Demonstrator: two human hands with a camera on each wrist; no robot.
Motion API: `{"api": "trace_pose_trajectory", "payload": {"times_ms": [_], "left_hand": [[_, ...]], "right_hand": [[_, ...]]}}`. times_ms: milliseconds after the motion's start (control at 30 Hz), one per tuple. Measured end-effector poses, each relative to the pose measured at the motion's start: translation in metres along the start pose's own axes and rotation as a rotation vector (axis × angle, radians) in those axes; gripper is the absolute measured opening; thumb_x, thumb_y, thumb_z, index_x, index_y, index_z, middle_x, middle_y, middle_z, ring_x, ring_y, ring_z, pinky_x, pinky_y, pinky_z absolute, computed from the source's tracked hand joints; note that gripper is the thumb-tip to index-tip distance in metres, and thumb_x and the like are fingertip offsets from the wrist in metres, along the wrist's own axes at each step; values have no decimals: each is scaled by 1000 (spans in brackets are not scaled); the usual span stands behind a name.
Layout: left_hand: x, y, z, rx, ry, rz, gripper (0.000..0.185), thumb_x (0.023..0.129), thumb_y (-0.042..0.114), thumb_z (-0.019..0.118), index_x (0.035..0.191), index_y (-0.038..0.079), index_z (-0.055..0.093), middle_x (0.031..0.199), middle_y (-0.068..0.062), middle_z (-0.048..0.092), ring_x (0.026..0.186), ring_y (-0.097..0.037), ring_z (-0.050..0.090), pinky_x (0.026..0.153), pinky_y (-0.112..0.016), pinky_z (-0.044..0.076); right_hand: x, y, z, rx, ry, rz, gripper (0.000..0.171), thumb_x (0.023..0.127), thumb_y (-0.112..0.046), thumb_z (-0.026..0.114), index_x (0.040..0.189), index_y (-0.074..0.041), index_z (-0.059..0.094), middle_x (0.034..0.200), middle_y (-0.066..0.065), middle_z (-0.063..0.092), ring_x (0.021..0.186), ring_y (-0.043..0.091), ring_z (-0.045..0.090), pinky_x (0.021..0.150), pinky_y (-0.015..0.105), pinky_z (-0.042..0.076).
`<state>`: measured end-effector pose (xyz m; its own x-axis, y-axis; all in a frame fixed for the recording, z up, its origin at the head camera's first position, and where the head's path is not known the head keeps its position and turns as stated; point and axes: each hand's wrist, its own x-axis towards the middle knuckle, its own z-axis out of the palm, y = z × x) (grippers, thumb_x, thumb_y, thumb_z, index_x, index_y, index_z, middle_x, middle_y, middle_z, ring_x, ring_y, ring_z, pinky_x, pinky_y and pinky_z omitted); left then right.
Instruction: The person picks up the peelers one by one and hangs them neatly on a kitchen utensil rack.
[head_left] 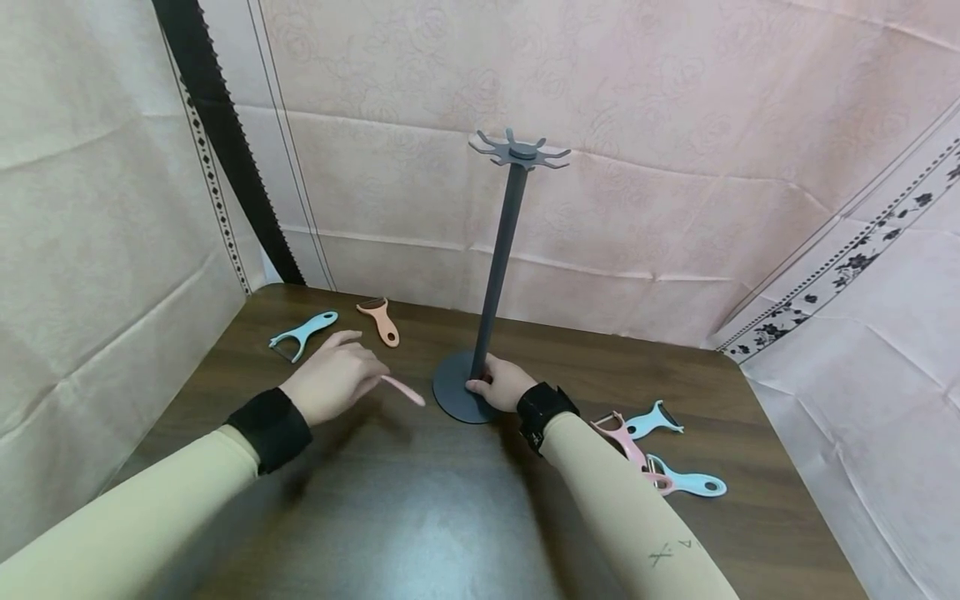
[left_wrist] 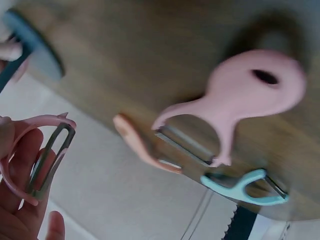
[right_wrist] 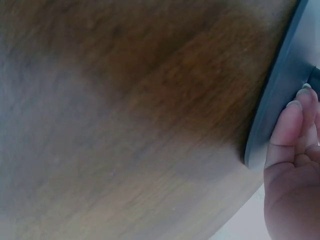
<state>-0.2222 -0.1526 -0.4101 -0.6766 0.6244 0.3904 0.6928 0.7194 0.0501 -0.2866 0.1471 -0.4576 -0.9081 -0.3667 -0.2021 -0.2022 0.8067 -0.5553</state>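
My left hand [head_left: 337,379] holds a pink peeler [head_left: 405,390], its handle pointing right toward the stand. Seen from the left wrist, the blade [left_wrist: 49,160] of that peeler lies among the fingers [left_wrist: 22,160]. My right hand [head_left: 508,383] grips the grey rack stand [head_left: 501,258] low on its pole, just above the round base [head_left: 452,387]. The stand is upright, with several bare hooks [head_left: 521,152] on top. Another pink peeler [left_wrist: 250,90] lies on the table close to the left wrist; the left hand and arm hide it from the head view.
Behind the left hand lie a blue peeler [head_left: 303,333] and a peach peeler [head_left: 381,321]. Beside the right forearm, pink [head_left: 626,442] and blue peelers [head_left: 693,483] overlap in a cluster. Pale cloth [head_left: 637,208] hangs along the back and sides of the brown table [head_left: 360,517].
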Motion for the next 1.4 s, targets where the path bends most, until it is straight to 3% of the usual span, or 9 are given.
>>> {"api": "trace_pose_trajectory", "payload": {"times_ms": [233, 367, 467, 567, 600, 800, 967, 1200, 1400], "left_hand": [[13, 5, -24, -206, -8, -131, 4, 88, 12, 71, 90, 12, 75, 79, 7, 69, 81, -12, 66, 106, -48, 27], [21, 9, -38, -386, -26, -240, 10, 93, 16, 66, 85, 16, 72, 77, 5, 66, 76, -15, 60, 87, -41, 43], [27, 12, -48, -523, -1, -330, 13, 95, 24, 63, 86, 21, 71, 91, 1, 68, 88, -19, 60, 73, -37, 45], [34, 16, -59, -646, 44, -375, 14, 96, 31, 62, 91, 23, 72, 96, 2, 69, 93, -19, 61, 75, -38, 46], [37, 17, -63, -677, 60, -377, 16, 96, 33, 61, 92, 22, 72, 96, 2, 70, 94, -18, 62, 76, -38, 47], [60, 29, -90, -759, 156, -378, 25, 95, 39, 60, 99, 19, 74, 92, 5, 71, 58, -16, 56, 57, -32, 43], [80, 40, -113, -811, 224, -348, 27, 95, 40, 60, 102, 18, 74, 101, 5, 71, 69, -17, 53, 63, -33, 35], [101, 54, -131, -844, 261, -313, 28, 95, 40, 60, 102, 17, 74, 77, -2, 67, 64, -24, 38, 56, -34, 26], [115, 61, -140, -878, 271, -268, 26, 97, 34, 59, 102, 13, 73, 89, 4, 73, 81, -19, 57, 67, -35, 38]], "right_hand": [[2, 3, 0, 35, -14, 22, 26, 95, -36, 62, 109, -16, 56, 86, 2, 62, 80, 18, 58, 70, 33, 45], [3, 5, 0, 42, -18, 25, 25, 94, -36, 63, 107, -15, 56, 85, 2, 62, 79, 19, 58, 69, 33, 44], [4, 5, 0, 43, -18, 25, 25, 94, -36, 63, 107, -15, 56, 85, 2, 61, 79, 19, 57, 69, 34, 44], [5, 5, 0, 39, -18, 24, 25, 94, -36, 63, 107, -16, 57, 85, 2, 61, 79, 19, 57, 69, 34, 44], [5, 5, 0, 39, -18, 23, 25, 94, -36, 63, 107, -16, 57, 85, 2, 61, 79, 19, 57, 69, 34, 44], [6, 6, 0, 27, -15, 18, 26, 94, -36, 63, 107, -15, 56, 85, 2, 61, 79, 19, 57, 68, 34, 44], [7, 7, 1, 22, -28, 26, 28, 94, -37, 62, 109, -15, 54, 86, 3, 60, 79, 20, 56, 68, 34, 43], [8, 9, 1, 43, -44, 27, 29, 95, -37, 62, 111, -15, 53, 89, 4, 60, 81, 21, 56, 69, 34, 43], [8, 8, 0, 84, -57, 32, 28, 95, -36, 62, 111, -15, 53, 92, 6, 58, 83, 22, 55, 70, 35, 42]]}}
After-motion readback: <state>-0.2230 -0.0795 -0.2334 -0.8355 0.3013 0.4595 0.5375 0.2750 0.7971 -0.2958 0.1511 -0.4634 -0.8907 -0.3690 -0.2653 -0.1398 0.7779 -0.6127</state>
